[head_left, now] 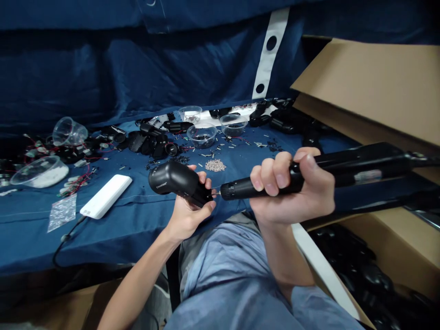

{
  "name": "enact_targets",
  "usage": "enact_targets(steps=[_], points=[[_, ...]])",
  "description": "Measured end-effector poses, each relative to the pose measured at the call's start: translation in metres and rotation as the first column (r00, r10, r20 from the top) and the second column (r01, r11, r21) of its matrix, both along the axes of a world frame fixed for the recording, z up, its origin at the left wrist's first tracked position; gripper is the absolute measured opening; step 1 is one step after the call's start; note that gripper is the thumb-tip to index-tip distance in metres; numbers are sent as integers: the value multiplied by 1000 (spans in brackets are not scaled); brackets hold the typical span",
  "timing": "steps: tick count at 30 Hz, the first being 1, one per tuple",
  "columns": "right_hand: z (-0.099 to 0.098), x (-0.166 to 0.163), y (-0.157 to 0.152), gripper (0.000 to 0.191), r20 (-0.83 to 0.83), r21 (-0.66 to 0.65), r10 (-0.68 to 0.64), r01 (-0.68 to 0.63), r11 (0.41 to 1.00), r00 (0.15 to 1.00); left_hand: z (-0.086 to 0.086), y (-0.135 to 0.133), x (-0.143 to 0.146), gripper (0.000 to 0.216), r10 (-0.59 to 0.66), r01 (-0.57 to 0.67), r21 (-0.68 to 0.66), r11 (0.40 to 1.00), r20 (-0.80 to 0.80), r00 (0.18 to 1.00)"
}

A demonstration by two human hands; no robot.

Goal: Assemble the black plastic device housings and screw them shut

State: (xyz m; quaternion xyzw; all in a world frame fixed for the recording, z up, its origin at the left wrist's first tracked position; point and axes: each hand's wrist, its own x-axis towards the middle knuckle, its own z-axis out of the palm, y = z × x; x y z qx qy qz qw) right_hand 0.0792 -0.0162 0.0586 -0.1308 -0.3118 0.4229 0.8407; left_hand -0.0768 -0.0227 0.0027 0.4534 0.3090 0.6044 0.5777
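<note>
My left hand (pixel 189 213) is closed around the handle of a black plastic device (pixel 175 180) with a rounded head, shaped like a small massage gun or hair dryer. In my right hand (pixel 292 185) is a black electric screwdriver (pixel 350 166), held level with the fingers wrapped round its body. Its thin bit (pixel 216 193) points left and meets the end of the device's handle. Whether a screw sits at the tip is too small to tell. Just beyond my left hand lies a pile of small screws (pixel 215 165) on the blue cloth.
Clear plastic bowls (pixel 202 135) and black housing parts (pixel 147 140) stand along the back. On the left lie a white power bank (pixel 106 196) with a cable, a clear bag (pixel 62 212) and wired components (pixel 77 183). Cardboard boxes (pixel 374 82) flank the right, one holding black parts (pixel 364 270).
</note>
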Motion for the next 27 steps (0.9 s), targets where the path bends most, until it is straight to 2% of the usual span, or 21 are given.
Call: enact_targets(steps=[8,16,22,27], points=[[1,2,-1,20,-24,8,4,-4,1000,1000,1,1,-4,74,-46,46,-4,999,29,999],[11,13,-5,19,-65,-25,-84,83,996,994,-6,7,-10,46,-103,101,-58,993,-40,994],[11,15,-7,18,-53,-27,-101,100,995,993,-9,6,-8,42,-115,110,-74,991,-55,992],[10,16,-7,17,-79,-27,-95,93,995,992,-10,8,-8,40,-73,70,-84,994,-43,996]])
